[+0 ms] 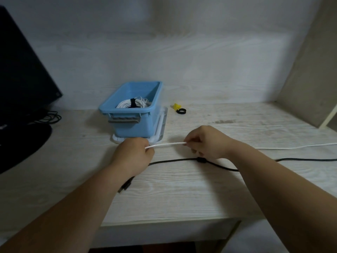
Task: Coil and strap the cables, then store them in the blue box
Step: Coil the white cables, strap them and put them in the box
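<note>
Left hand (135,154) grips and right hand (206,143) pinches a white cable (166,144); coiling may snag the black cable (173,159) at 6 o'clock.

white cable (166,144) taut, blue box (135,128) open

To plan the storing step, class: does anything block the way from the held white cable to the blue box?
Nothing visible does. The left hand and right hand hold the white cable before the open-topped blue box; one strapped coil lies inside.
</note>
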